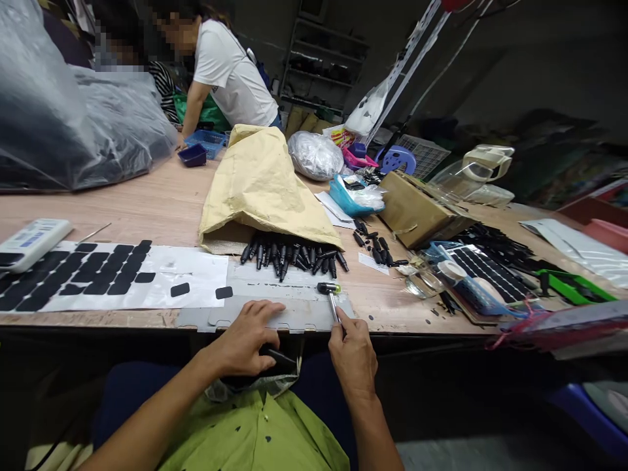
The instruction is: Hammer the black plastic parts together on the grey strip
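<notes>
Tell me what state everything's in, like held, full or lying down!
Left hand: holding a black piece
Black piece: held
Right hand: closed on the hammer
Hammer: gripped by its handle
Yellow bag: lying down, wrinkled
Loose black parts: piled together
White sheet: partly covered with black stickers
Teal container: filled with white plastic

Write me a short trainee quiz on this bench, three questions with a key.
1. Which hand holds the hammer?
2. True or false: black parts lie at the mouth of the sack.
3. What lies in rows on the white sheet?
A. Blue baskets
B. Black patches
C. Cardboard boxes

Key:
1. The right hand.
2. True.
3. B.
</notes>
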